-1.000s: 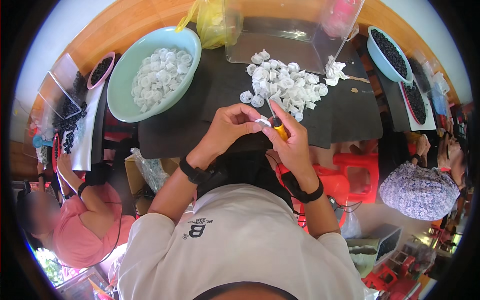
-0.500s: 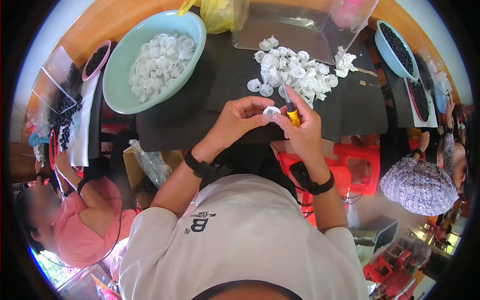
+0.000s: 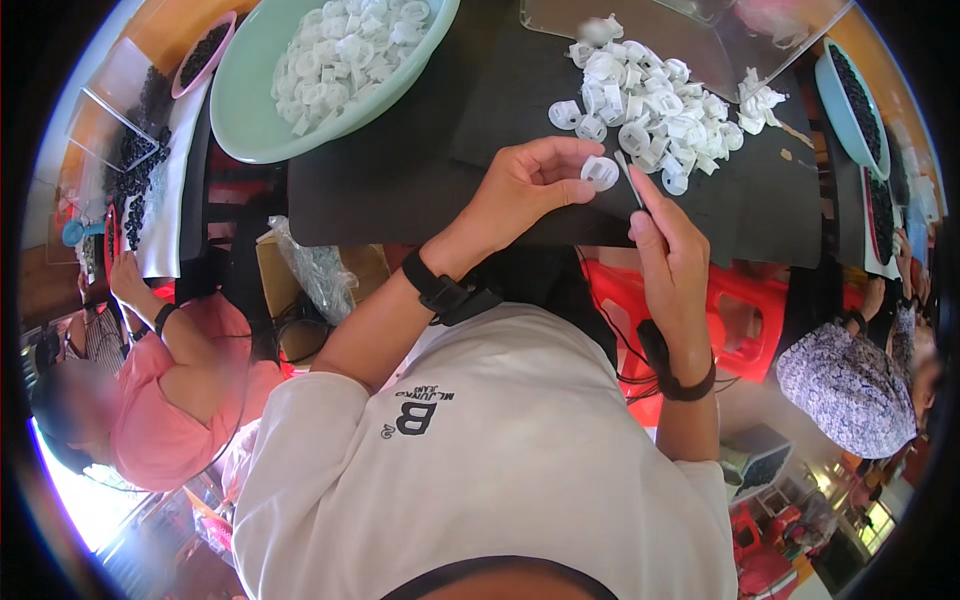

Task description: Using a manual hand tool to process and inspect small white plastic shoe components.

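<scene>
Left hand's pinching a white cap, screwdriver's just right of it, gripped in right hand's fingers, blade pointing far and slightly left.

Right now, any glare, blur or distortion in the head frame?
Head view: blown-out glare at lower left; head view: black fisheye border, blue basin looks stretched near the right rim; head view: soft blur at the top of the white pile, while the white part in the left hand reads fairly clear.

Black tabletop, red plastic stools, bright daylight
</scene>
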Tool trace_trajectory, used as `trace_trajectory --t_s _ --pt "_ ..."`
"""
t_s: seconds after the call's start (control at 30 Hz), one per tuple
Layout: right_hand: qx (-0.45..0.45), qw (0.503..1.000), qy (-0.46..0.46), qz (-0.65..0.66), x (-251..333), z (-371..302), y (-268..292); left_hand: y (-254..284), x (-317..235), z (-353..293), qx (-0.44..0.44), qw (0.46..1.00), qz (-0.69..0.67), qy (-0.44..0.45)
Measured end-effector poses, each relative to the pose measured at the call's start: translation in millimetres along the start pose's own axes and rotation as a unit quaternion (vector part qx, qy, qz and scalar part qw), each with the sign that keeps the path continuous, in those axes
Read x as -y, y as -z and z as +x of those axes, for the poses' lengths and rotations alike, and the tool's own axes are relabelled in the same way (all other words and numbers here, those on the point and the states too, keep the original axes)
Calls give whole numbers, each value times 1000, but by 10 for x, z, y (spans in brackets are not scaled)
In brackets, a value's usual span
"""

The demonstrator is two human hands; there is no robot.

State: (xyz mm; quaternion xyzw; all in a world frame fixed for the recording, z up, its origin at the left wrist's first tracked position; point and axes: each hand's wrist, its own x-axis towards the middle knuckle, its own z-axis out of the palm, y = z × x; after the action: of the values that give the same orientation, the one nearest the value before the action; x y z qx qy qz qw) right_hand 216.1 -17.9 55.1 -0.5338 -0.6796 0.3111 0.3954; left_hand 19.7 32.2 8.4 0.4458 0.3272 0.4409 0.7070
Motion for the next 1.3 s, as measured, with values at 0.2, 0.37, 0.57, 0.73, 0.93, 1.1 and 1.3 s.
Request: trace_trajectory --t_s 0.2,0.37,0.57,0.73,0.93,1.1,1.3 --pt "23 997 -1 -74 92 -145 1 -2 22 -15 -6 999 27 -27" --pt "24 994 1 -107 99 -199 -10 -23 6 -27 -7 1000 -17 -19" --pt "30 990 1 -136 150 -200 -22 -4 23 -51 -8 1000 -14 -21" --pt "32 983 20 -179 149 -206 -20 2 49 -46 -9 999 -8 -42" --pt "37 980 16 -194 183 -186 -20 11 28 -54 3 998 23 -56" --pt "32 994 9 -106 101 -183 -34 -1 19 -58 1 999 12 -53" --pt "-35 991 -68 111 14 -58 -198 -7 46 -48 14 998 -33 -54"
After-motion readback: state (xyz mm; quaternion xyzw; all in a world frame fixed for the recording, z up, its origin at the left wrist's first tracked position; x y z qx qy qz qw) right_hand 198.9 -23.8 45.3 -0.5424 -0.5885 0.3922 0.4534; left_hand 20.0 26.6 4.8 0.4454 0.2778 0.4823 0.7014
